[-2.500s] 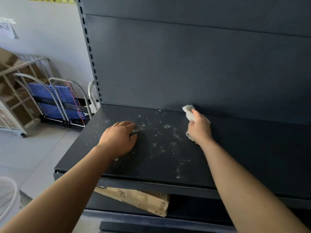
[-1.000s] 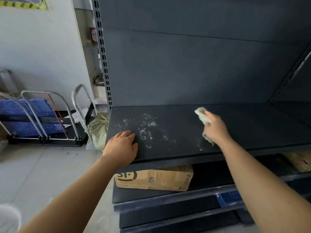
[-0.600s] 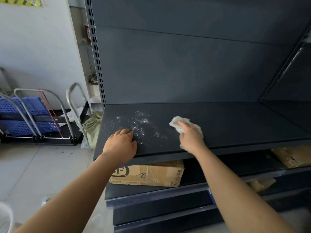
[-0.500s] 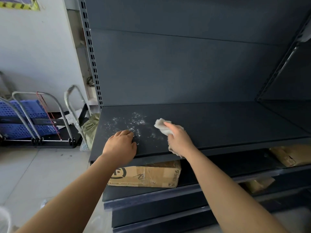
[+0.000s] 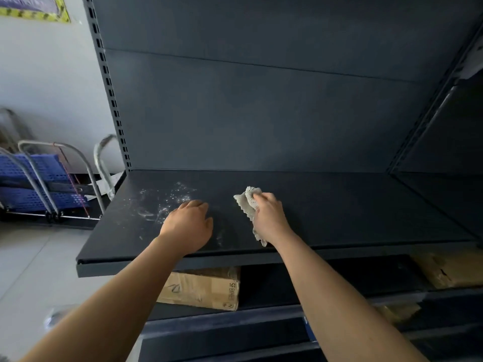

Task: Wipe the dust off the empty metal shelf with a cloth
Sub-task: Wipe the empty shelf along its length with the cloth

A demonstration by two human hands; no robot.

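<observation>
A pale wall (image 5: 52, 82) stands at the left with a yellow-edged poster (image 5: 34, 7) high up. Below it, blue perforated trolleys (image 5: 39, 184) with grey tube handles sit on the light tiled floor (image 5: 31, 259). Cardboard boxes (image 5: 203, 288) lie on a lower dark tier.

Dim, soft daylight from left; wide-angle edges bend.

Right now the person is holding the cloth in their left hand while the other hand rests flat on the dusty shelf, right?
Not quite. The head view shows the cloth bunched in the right hand; it is the left hand that rests flat on the dusty shelf.
</observation>
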